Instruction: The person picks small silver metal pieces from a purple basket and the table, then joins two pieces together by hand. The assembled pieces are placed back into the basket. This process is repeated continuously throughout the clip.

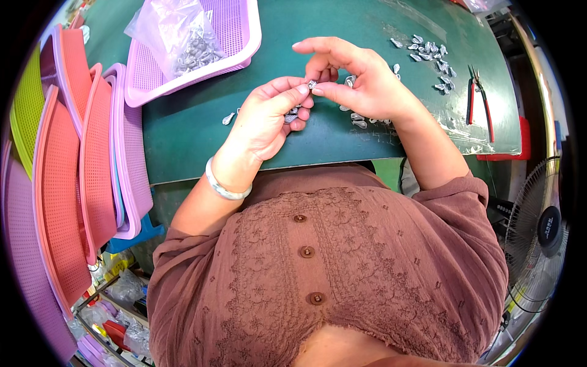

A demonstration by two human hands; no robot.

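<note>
My left hand [264,119] is half curled, its thumb and forefinger pinching a small silvery piece [312,84] above the green table [202,144], more silvery pieces [291,115] tucked under its fingers; my right hand [370,82] pinches it too, forefinger stretched out loosely

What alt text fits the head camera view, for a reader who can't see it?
A person's left hand and right hand hold a small silvery piece at their fingertips above a green table. Loose silvery pieces lie at right near red-handled pliers; at upper left, a purple basket holds a clear bag and silvery parts.
</note>
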